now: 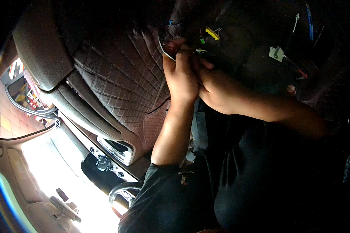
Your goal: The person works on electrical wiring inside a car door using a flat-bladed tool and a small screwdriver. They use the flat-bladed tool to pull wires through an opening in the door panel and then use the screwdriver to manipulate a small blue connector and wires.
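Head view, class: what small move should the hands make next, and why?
Perhaps ease the left hand slightly aside: it crowds the right hand beside a thin pale strip, and whatever lies between their fingers is hidden.

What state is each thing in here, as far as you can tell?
Left hand: bent fingers, against the other hand; grip unclear.
Right hand: against the left; fingers partly hidden, grip unclear.
Pale strip: bent, reaching the left hand.
Yellow connector: wires beside it, not held.
White square: not held.
Blue tool: not held.
Quilted cover: rippled near the hands.
Steering wheel: partly hidden.
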Motion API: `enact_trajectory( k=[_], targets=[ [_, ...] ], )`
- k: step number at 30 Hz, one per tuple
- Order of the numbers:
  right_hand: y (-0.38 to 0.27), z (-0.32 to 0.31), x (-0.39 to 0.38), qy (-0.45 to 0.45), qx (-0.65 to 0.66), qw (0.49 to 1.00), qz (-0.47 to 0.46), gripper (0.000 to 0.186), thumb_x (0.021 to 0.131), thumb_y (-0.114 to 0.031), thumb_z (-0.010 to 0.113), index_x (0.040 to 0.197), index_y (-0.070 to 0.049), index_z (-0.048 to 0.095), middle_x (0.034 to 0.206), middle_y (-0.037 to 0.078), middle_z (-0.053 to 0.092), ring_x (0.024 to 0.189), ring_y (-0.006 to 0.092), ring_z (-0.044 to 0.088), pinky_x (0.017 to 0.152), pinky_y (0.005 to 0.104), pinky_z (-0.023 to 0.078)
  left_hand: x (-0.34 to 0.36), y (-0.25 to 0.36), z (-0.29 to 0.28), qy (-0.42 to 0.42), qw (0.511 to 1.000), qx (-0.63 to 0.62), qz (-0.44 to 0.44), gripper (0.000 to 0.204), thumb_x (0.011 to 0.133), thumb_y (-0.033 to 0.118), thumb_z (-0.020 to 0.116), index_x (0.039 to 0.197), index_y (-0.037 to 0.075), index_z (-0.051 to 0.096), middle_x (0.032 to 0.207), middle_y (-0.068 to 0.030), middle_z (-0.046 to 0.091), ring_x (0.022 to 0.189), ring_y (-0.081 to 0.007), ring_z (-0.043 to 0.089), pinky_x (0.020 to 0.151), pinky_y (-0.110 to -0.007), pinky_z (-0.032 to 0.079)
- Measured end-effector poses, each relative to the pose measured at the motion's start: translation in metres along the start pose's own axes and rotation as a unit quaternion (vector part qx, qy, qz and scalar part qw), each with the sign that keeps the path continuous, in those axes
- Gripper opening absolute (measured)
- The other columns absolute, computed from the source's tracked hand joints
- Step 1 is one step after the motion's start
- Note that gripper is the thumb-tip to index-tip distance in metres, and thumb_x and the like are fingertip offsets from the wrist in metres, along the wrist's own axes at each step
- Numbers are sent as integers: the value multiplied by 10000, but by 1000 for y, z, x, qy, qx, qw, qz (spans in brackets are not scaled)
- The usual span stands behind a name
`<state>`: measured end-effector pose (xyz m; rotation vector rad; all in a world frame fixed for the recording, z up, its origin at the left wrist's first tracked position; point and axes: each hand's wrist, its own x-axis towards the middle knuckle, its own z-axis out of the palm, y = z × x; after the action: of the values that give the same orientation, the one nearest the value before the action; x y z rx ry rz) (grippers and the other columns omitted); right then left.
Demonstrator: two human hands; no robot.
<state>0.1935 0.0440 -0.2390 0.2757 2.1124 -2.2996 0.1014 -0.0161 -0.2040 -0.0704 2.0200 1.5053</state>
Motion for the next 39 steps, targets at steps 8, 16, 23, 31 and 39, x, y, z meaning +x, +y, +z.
enact_trajectory(
  k=[8,16,23,31,39],
  targets=[
    [-3,-3,12,9,-26,1000,-6,386,866,-81,501,1199,78,389,865,258,620,752,378,644,657,439,529,14,8,-4,-24,998,63,8,193,985,187,428,1029,11,496,650,-41,519,567,-143,573,535,-246,462],
    [-13,-19,19,-118,-103,987,38,256,834,-85,529,1032,76,510,815,249,618,734,363,643,658,434,527,9,6,-12,-60,989,130,42,207,949,88,395,1123,-17,430,729,-100,609,697,-175,613,663,-259,477],
    [-24,-13,29,-118,-85,986,82,191,820,-103,545,930,47,584,788,234,625,741,355,642,666,446,514,17,4,-25,-76,970,217,82,176,915,74,386,1019,-19,493,704,-109,629,657,-176,605,640,-280,478],
    [-10,51,45,27,-29,997,68,170,821,-93,536,910,39,594,787,245,615,739,383,629,650,464,496,37,29,-51,-130,950,285,7,182,909,91,439,997,-4,566,703,-111,665,690,-198,645,659,-301,497],
    [-7,19,5,-11,-78,991,109,315,856,-106,529,1108,69,456,796,232,617,717,380,637,627,438,514,2,-9,-27,-90,981,169,14,199,896,58,397,1048,-27,493,707,-113,625,669,-181,607,643,-278,475]
  ],
)
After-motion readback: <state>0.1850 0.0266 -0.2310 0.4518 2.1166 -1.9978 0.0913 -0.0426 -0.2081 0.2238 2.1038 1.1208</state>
